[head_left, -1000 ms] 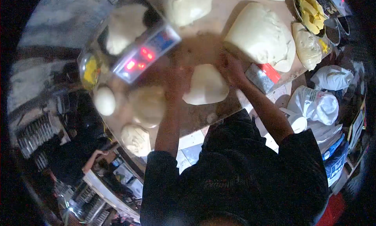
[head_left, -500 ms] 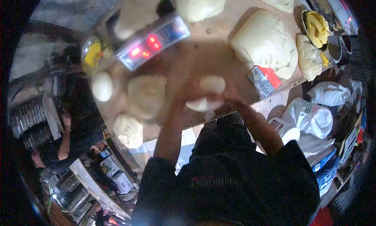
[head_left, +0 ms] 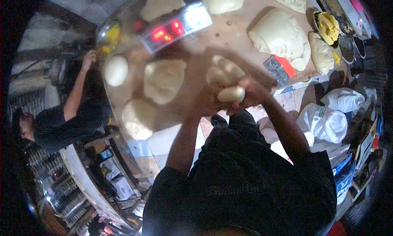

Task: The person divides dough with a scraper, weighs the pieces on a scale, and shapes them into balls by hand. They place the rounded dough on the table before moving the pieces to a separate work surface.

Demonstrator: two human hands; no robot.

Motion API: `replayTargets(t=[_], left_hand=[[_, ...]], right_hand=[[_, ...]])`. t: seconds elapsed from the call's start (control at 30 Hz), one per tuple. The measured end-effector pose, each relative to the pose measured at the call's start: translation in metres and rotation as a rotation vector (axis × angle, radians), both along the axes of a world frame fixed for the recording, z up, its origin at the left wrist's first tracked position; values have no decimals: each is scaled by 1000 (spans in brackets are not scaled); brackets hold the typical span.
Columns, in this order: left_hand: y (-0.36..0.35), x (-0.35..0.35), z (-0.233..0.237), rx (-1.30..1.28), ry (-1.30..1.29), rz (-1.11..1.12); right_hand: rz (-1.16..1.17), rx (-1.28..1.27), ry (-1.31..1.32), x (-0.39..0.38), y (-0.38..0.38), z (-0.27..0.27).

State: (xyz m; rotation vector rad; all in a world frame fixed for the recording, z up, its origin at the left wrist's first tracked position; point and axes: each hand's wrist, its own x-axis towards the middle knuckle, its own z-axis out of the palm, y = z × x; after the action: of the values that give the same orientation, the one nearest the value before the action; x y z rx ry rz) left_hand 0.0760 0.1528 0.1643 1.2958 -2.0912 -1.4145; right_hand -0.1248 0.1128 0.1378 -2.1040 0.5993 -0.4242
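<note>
Between my two hands, near the front edge of the table, is a smooth pale dough ball (head_left: 231, 94). My left hand (head_left: 208, 100) is curled against its left side. My right hand (head_left: 251, 91) wraps round it from the right, its fingers partly hidden. Just beyond them a lumpy piece of dough (head_left: 223, 70) lies on the wooden table (head_left: 196, 117). To the left are a flattened slab of dough (head_left: 164, 79), a rounded dough ball (head_left: 116, 71) and another dough piece (head_left: 138, 119). A scale with a red lit display (head_left: 176, 28) stands farther back.
A large dough mass (head_left: 281, 37) sits at the right, beside a metal scraper with a red handle (head_left: 280, 69) and a container of yellow fat (head_left: 328, 29). A co-worker's hand (head_left: 88, 60) reaches to a bowl (head_left: 109, 36) at the left. White bags (head_left: 327, 119) stand on the floor.
My hands have come together round the dough, which is now a compact ball. The co-worker's arm has risen towards the bowl. The whole view has shifted slightly.
</note>
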Motion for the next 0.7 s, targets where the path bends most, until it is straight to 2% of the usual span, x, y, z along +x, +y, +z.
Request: replayTargets(t=[0.03,0.07,0.1,0.13,0.17,0.2,0.27,0.33,0.37,0.43,0.5,0.53,0.57,0.6,0.63,0.67,0.7], left_hand=[[14,-4,-43,84,239,81],[26,-14,-56,20,-16,149],[44,-20,-113,-147,-162,2],[54,-24,-108,-162,-115,-13],[44,-22,-98,-43,-35,44],[35,-17,-90,90,39,106],[-10,2,-117,-297,-129,118],[-83,5,-101,-249,-265,219],[-121,3,-97,-238,-371,238],[-175,-9,-80,-228,-502,293],[-201,-31,-46,-165,-530,368],[-205,-30,-61,-168,-525,359],[-205,-28,-86,-242,-330,211],[-204,-30,-99,-316,-136,74],[-197,-41,-94,-315,-138,82],[-181,-58,-81,-246,-338,56],[-167,-65,-72,-184,-537,30]], right_hand=[[-101,91,-20,-5,15,-34],[-206,189,-39,-14,33,-67],[-152,250,109,-20,52,-77],[-96,303,251,-25,57,-83],[80,382,305,-34,40,-60],[76,401,297,-37,22,-67],[-188,524,342,-40,-36,-91],[-660,-4,344,-21,-87,-98],[-674,19,343,-25,-100,-124],[-993,885,-610,-29,-122,-183],[-1155,339,17,-28,-103,-124],[-1290,804,-460,-28,-77,-142],[-1330,1262,-967,-28,-54,-161],[-1319,1255,-961,-17,-43,-148],[-1270,805,-709,5,-28,-127],[-1178,377,-460,19,-16,-115],[-1174,379,-466,16,-28,-122]])
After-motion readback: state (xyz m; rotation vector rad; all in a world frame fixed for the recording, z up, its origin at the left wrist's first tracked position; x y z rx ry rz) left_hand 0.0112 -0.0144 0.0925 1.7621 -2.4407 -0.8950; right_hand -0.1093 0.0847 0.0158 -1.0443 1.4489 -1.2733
